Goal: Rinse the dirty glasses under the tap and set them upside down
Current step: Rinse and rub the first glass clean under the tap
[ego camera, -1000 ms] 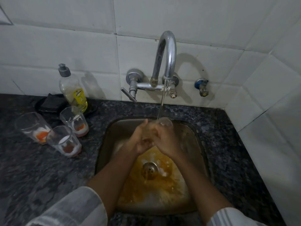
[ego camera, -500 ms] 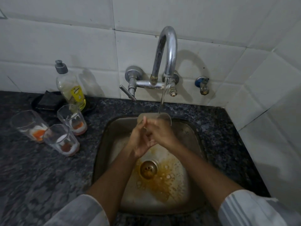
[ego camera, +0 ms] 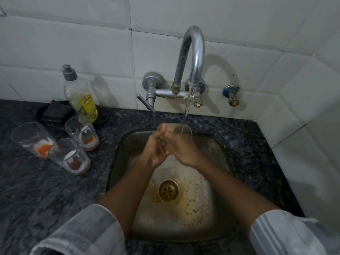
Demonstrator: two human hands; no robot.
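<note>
- Speckled black-and-grey granite counter (ego camera: 36, 196), white wall tiles (ego camera: 73, 43).
- Yellow liquid in clear bottle (ego camera: 81, 96), grey cap.
- Orange-red residue in clear glasses (ego camera: 81, 133).
- Brown-stained steel sink (ego camera: 217, 181).
- Grey-and-white striped sleeves (ego camera: 82, 234).

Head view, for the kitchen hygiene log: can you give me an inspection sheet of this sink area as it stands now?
Surface: dark speckled counter around a steel sink; orange-brown residue around the drain.
Job's things: one glass held under the running tap; three dirty glasses upright on the counter, left of the sink, with orange dregs.
Clutter: dish soap bottle; dark scrub pad behind the glasses.
Grippers: left hand and right hand both grip the glass.
Cables: nothing seen.
Surroundings: white tiled wall; small blue-capped valve right of the tap.
</note>
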